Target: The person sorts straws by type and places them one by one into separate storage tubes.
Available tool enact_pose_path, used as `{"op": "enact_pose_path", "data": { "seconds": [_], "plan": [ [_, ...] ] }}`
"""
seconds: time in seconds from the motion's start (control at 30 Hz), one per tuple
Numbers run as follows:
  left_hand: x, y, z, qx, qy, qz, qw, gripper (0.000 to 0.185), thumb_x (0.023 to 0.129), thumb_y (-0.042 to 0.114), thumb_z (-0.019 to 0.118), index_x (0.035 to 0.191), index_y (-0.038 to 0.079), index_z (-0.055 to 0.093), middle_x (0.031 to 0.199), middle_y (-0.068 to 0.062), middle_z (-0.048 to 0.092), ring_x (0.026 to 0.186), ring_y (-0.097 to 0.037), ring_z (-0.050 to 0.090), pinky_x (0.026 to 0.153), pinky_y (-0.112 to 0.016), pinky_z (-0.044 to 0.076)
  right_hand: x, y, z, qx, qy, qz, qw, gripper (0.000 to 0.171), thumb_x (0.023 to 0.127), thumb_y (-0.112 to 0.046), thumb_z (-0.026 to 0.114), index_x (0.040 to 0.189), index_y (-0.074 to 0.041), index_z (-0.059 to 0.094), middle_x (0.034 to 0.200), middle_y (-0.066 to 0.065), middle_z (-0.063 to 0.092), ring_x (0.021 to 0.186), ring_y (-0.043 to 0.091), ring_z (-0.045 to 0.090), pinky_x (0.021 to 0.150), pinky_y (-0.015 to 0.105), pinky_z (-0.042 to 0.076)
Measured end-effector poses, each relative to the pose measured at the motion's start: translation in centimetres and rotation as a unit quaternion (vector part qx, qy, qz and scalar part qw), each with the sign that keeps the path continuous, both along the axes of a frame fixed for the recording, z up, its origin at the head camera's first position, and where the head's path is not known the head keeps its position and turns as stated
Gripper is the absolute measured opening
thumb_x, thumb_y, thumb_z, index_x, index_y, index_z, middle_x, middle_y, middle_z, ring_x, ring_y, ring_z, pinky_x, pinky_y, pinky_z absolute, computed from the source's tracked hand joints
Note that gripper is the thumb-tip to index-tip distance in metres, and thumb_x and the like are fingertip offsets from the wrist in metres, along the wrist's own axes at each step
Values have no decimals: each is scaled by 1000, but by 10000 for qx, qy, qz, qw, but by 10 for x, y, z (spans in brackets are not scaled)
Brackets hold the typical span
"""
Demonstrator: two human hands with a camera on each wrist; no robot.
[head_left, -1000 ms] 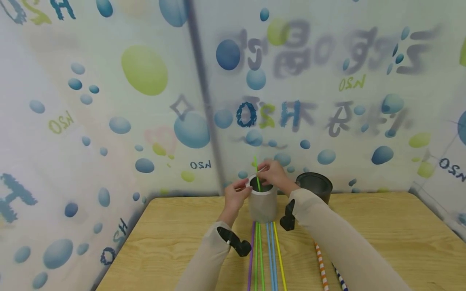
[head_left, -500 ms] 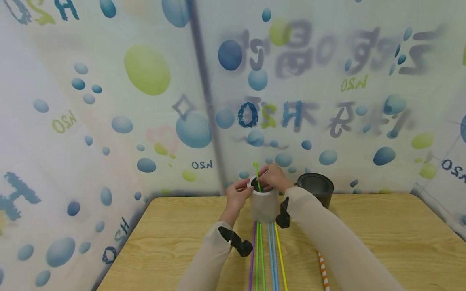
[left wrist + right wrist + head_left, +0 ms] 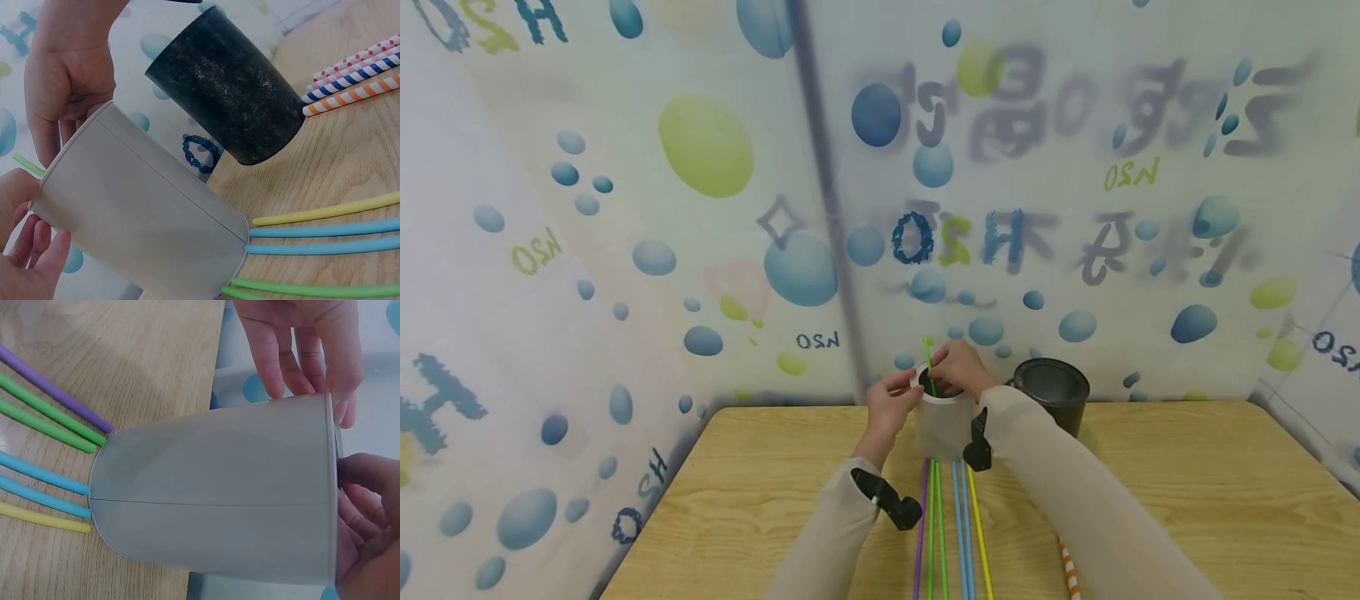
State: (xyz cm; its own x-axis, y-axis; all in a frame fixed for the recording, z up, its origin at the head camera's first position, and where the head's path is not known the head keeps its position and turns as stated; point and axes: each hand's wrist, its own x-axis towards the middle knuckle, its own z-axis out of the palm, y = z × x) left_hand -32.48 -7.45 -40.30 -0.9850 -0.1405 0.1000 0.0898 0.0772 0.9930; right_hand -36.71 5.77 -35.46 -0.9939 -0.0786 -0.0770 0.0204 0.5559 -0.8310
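A light grey cylindrical bucket (image 3: 943,429) stands upright near the table's back edge. My left hand (image 3: 889,410) grips its rim on the left side, the thumb at the opening and fingers against the outer wall, as the left wrist view also shows. At the bucket's mouth my right hand (image 3: 961,367) pinches a green straw (image 3: 928,352). The straw's upper end sticks out above the rim and its lower part is down inside. In the right wrist view the right fingertips (image 3: 359,472) go over the rim, and the wall hides what lies within.
Purple (image 3: 921,525), green (image 3: 932,533), blue (image 3: 958,533) and yellow (image 3: 980,533) straws lie side by side before the bucket. A black bucket (image 3: 228,87) stands to its right, with striped and dotted straws (image 3: 356,94) in front. A patterned wall (image 3: 737,250) rises behind the table.
The green straw has sunk lower into the grey bucket, and my right hand has dipped to the rim with it. My left hand keeps its grip on the rim.
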Motion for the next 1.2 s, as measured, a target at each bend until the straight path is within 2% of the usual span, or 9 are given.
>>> {"op": "enact_pose_path", "data": {
  "seconds": [0.23, 0.33, 0.47, 0.57, 0.7, 1.0, 1.2],
  "plan": [
    [1, 0, 0, 28, 58, -42, 10000, 33, 79, 3, 67, 111, -5, 63, 103, -16, 62, 87, -19, 57, 73, -28, 52, 0, 1, -2, 3, 82, 61, 9999, 16, 79, -2, 66, 95, 3, 64, 84, 14, 66, 69, 24, 65, 53, 33, 53],
    [11, 1, 12, 30, 82, -110, 9999, 33, 79, 1, 65, 111, -7, 62, 105, -21, 61, 86, -19, 57, 73, -29, 52, 0, 2, -2, -18, 94, 71, 9999, 17, 80, -2, 66, 96, 2, 65, 85, 14, 65, 68, 24, 65, 53, 33, 53],
    [11, 1, 14, 40, 57, -136, 9999, 34, 79, 1, 66, 111, -8, 62, 106, -22, 60, 85, -18, 56, 73, -29, 52, 2, 4, 1, -157, 45, 80, 9998, 17, 80, -2, 65, 97, 2, 65, 85, 15, 65, 70, 26, 65, 53, 34, 54],
    [3, 1, 4, 16, 74, -45, 10000, 33, 78, 3, 67, 111, -5, 63, 105, -18, 62, 85, -17, 56, 72, -28, 51, 3, 5, 3, -321, -20, 77, 9995, 17, 81, -2, 65, 97, 3, 64, 85, 16, 65, 72, 28, 65, 54, 34, 54],
    [2, 1, 2, 4, 104, 27, 9999, 32, 78, 3, 67, 109, -3, 65, 104, -17, 62, 85, -17, 57, 72, -28, 51, 5, 7, 6, -496, -73, 83, 9987, 19, 81, -1, 64, 99, 3, 63, 86, 18, 65, 76, 30, 65, 54, 35, 54],
    [4, 0, 0, -87, 220, 11, 9997, 34, 77, 4, 68, 109, -6, 63, 104, -23, 61, 85, -19, 56, 71, -28, 51, 12, 16, 18, -693, -247, 251, 9970, 25, 81, -2, 63, 105, 4, 60, 89, 21, 64, 84, 34, 63, 57, 36, 54],
    [6, 0, 3, -154, 114, 32, 9998, 32, 78, 5, 67, 109, -3, 64, 101, -19, 61, 86, -20, 56, 71, -28, 50, 18, 24, 26, -665, -257, 432, 9965, 26, 82, -5, 64, 107, 3, 60, 86, 17, 63, 82, 32, 63, 56, 36, 54]
  ]
}}
